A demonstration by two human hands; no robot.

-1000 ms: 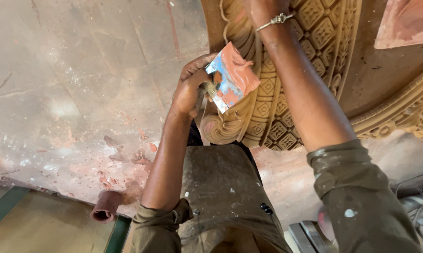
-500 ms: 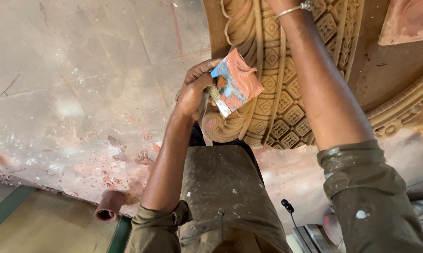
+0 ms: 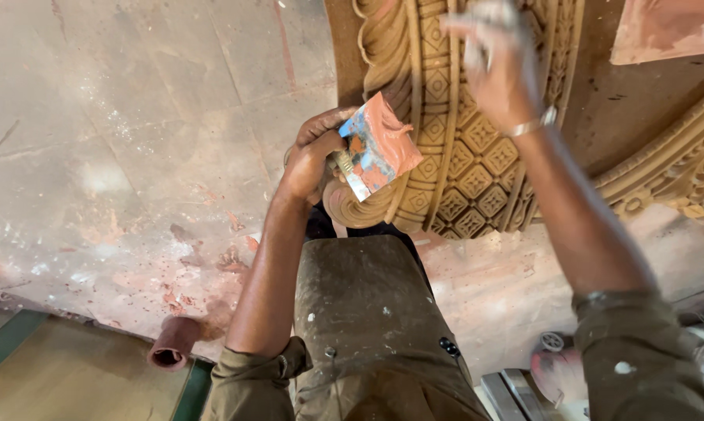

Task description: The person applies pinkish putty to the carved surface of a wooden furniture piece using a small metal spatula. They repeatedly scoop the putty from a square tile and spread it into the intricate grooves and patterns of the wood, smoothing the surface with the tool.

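Head view shows my left hand [image 3: 309, 152] gripping a small card [image 3: 377, 146] loaded with reddish paste, held just beside the carved scrollwork panel [image 3: 461, 140], while my right hand [image 3: 496, 58] presses its blurred, paste-whitened fingers against the carving higher up. To do this well, I judge, I should keep the card level and close, and push thin dabs into the grooves.

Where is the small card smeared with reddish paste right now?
In the head view the paste-smeared card sits just left of centre, held in the left hand against the lower left edge of the carved wooden panel, above the person's apron.
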